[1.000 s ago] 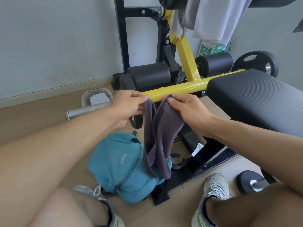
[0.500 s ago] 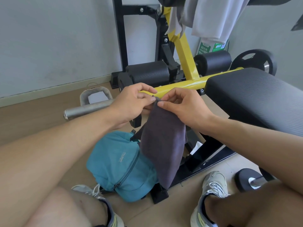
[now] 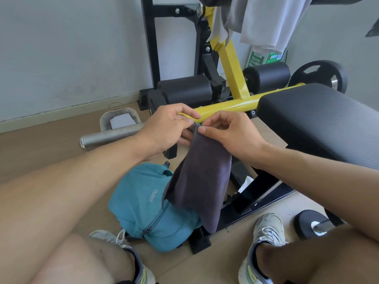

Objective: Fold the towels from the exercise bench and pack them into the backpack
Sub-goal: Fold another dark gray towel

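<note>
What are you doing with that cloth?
A person is folding a dark towel. The left hand and right hand pinch its top corners together in front of the bench, and the rest hangs down doubled. The teal backpack lies on the floor below, between the person's shoes. More towels hang over the frame above, not yet folded.

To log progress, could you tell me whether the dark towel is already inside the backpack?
No, the towel hangs from both hands above the backpack.
</note>
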{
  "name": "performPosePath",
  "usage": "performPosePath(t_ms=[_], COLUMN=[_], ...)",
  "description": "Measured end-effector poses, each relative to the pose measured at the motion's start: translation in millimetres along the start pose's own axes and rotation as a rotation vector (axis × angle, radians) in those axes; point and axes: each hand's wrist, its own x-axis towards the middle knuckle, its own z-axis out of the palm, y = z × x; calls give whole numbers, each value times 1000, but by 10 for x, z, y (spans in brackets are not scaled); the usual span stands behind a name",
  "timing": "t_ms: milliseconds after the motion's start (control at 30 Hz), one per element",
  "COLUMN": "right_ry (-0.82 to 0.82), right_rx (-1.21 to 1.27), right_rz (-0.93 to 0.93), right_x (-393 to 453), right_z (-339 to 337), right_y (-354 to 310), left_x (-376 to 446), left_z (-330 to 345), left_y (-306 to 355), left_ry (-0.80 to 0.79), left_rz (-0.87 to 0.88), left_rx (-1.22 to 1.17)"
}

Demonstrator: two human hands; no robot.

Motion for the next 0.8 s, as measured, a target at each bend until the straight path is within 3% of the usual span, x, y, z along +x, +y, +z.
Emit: performPosePath(t_ms=[333,667,800], right_ry=[-50,-124,-256], right_rx=[19,61,61], right_rz=[25,77,102], right_x=[-21,-52,-5], right_z=[-1,8,-32], right_y=[11,-13,53], left_x=[-19,7,71], left_z=[-51,-62,-171], left_y=[-8,-26,-29], left_ry=[-53,-74,-58], left_rz=[31,56,109], left_rx=[193,235,357])
